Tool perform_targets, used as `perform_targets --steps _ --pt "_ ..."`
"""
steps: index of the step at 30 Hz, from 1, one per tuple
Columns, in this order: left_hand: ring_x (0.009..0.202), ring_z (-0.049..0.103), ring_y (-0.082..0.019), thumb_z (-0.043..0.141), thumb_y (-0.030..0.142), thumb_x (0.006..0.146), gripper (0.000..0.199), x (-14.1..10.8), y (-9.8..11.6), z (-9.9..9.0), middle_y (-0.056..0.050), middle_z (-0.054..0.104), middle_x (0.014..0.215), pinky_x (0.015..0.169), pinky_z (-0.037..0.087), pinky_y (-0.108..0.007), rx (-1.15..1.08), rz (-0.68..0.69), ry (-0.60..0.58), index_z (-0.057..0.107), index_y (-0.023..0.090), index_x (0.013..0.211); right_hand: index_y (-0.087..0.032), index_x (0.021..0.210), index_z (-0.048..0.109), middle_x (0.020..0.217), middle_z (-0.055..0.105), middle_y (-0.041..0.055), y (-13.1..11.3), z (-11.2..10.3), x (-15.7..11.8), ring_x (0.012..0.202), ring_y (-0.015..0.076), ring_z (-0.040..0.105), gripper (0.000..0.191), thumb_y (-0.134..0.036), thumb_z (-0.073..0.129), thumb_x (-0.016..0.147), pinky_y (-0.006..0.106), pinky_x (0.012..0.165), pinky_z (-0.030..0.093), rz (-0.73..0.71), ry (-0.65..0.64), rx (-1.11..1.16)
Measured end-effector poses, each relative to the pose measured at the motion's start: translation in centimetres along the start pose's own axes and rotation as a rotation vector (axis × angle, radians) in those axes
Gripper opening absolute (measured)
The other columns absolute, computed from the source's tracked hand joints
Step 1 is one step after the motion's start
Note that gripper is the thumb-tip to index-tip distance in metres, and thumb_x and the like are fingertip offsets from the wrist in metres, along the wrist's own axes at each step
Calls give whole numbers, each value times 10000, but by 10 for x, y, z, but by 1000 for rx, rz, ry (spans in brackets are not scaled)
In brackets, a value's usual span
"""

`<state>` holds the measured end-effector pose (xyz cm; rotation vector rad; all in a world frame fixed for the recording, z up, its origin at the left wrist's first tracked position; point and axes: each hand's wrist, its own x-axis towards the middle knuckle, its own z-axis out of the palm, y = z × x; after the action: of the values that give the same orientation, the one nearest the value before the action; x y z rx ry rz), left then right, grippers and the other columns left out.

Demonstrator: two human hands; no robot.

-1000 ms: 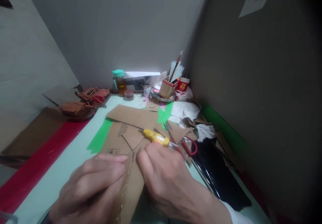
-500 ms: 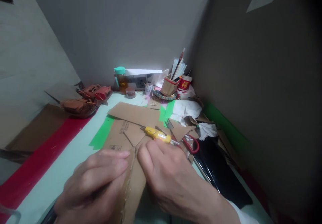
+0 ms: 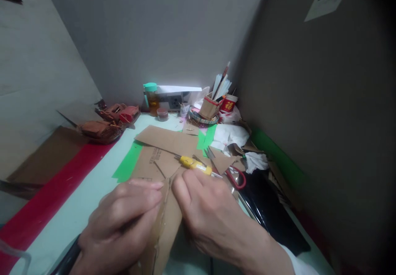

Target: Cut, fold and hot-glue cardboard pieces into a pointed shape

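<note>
A folded cardboard piece (image 3: 167, 229) with a glued seam along its ridge points away from me in the lower middle. My left hand (image 3: 123, 221) is closed on its left side, thumb and fingertips pressed near the far end of the seam. Opposite it, my right hand (image 3: 207, 213) grips the right side, fingers curled and partly hidden. Just beyond my right knuckles a yellow-handled tool (image 3: 195, 165) lies on flat printed cardboard (image 3: 142, 161). Red-handled scissors (image 3: 237, 177) rest to its right, partly under a cardboard scrap.
Farther back stand a bottle with a teal lid (image 3: 151, 98), a small round jar (image 3: 162, 114), a holder of sticks and brushes (image 3: 209, 106) and a red cup (image 3: 228, 103). Brown model-like objects (image 3: 100, 130) sit at the left. A black glossy sheet (image 3: 272, 211) lies at the right.
The view has shifted slightly, so everything appears a little farther right. Both hands keep their hold on the folded cardboard, with hardly any other movement.
</note>
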<state>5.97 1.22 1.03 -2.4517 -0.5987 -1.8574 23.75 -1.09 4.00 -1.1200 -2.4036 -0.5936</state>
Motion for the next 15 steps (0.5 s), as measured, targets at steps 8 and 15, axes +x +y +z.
perform_targets --steps 8,15 --pt "959 684 -244 448 195 980 261 3 -3 0 -38 671 942 846 608 -431 36 25 -7 706 219 951 -160 807 563 713 520 66 2 1 0 604 230 421 158 -68 440 845 344 508 219 -4 29 9" --pt "913 703 -139 549 38 877 318 -1 -8 -8 40 710 935 883 596 -293 7 -105 -92 715 309 894 -165 777 563 705 496 56 3 0 1 590 225 388 225 -39 405 876 359 527 190 -56 62 -50"
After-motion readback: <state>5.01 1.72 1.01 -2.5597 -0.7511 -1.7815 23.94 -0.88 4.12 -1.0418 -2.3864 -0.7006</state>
